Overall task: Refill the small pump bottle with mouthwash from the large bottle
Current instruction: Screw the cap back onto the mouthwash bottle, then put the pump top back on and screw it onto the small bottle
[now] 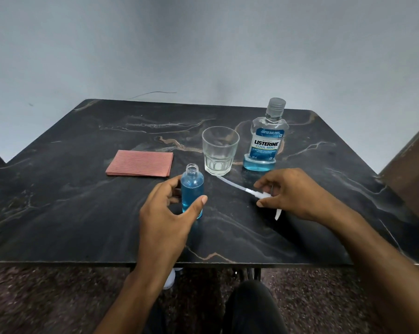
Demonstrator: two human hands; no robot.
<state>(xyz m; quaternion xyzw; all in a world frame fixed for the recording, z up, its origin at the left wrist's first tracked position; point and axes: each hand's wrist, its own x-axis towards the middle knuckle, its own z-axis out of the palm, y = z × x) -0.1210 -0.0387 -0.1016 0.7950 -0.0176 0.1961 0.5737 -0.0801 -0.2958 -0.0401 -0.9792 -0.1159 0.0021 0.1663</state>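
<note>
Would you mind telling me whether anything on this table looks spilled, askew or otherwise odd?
Nothing looks spilled or damaged. The small clear bottle of blue liquid stands upright and uncapped beside the left hand; its white pump head with dip tube lies flat by the right hand.

The table (83, 194) is showing a black marble pattern with grey and tan veins. The folded cloth (140, 163) is showing pink with fine stripes. The small bottle (192, 192) is displaying clear walls and light blue liquid. The large bottle (267, 138) is displaying a clear body, a blue-and-white label and blue liquid at its base. The pump (256, 194) is appearing white. The glass (219, 150) is appearing colourless.
</note>
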